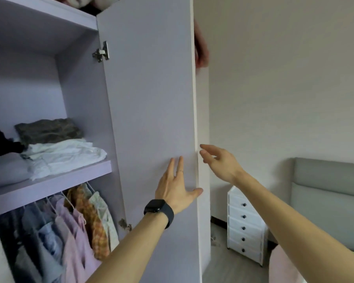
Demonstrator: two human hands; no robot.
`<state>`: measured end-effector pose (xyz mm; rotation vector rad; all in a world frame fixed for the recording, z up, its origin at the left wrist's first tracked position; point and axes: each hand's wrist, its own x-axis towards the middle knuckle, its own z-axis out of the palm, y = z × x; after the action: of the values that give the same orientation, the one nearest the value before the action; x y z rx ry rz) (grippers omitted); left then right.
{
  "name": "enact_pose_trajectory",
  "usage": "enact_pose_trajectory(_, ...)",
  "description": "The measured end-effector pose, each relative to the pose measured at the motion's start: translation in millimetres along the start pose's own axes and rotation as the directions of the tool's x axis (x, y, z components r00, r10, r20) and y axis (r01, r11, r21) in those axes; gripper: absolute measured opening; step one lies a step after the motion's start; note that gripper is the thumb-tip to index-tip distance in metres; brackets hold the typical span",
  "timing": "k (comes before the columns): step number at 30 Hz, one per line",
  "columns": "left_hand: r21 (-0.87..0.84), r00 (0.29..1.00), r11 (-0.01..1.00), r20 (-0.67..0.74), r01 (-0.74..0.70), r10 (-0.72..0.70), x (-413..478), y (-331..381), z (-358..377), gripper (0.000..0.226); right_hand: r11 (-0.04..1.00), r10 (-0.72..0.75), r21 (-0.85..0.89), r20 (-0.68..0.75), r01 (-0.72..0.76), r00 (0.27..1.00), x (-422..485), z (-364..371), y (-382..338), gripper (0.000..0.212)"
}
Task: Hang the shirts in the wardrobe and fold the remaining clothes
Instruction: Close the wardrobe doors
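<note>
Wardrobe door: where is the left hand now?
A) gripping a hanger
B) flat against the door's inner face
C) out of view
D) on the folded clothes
B: the left hand lies with straight fingers on the open wardrobe door, thumb at its edge.

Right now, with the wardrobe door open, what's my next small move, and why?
Probably swing the door shut: shirts hang inside, folded clothes are stacked above, the left hand lies flat on the door and the right hand hovers open at its edge.
</note>
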<state>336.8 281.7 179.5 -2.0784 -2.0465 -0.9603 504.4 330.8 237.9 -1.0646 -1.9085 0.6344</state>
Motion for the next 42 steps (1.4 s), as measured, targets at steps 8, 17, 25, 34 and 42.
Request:
enact_pose_trajectory(8, 0.069, 0.994, 0.997, -0.107, -0.026, 0.033, 14.7, 1.9, 25.7, 0.116, 0.99, -0.028, 0.142, 0.0, 0.028, 1.0, 26.3, -4.3, -3.9, 0.017)
enact_pose_trajectory(17, -0.006, 0.99, 0.999, -0.136, -0.044, 0.043, 4.7, -8.9, 20.3, 0.111, 0.988, -0.037, 0.149, -0.05, 0.044, 0.998, 15.2, 4.5, -6.7, 0.017)
enact_pose_trajectory(25, -0.135, 0.983, 0.99, -0.181, -0.039, 0.014, -49.2, -31.7, -18.4, 0.102, 0.962, -0.112, 0.244, -0.068, 0.125, 0.991, -27.3, 41.6, -43.3, 0.018)
enact_pose_trajectory(34, -0.043, 0.987, 0.998, -0.153, 0.036, -0.043, -117.7, -94.8, -83.7, 0.078, 0.911, -0.245, 0.319, -0.093, 0.262, 0.965, -64.8, 114.7, -102.2, 0.017)
enact_pose_trajectory(42, -0.249, 0.926, 0.939, -0.235, 0.236, -0.295, -167.1, -152.9, -119.1, 0.034, 0.846, -0.448, 0.258, -0.13, 0.467, 0.884, -55.9, 203.9, -141.6, 0.046)
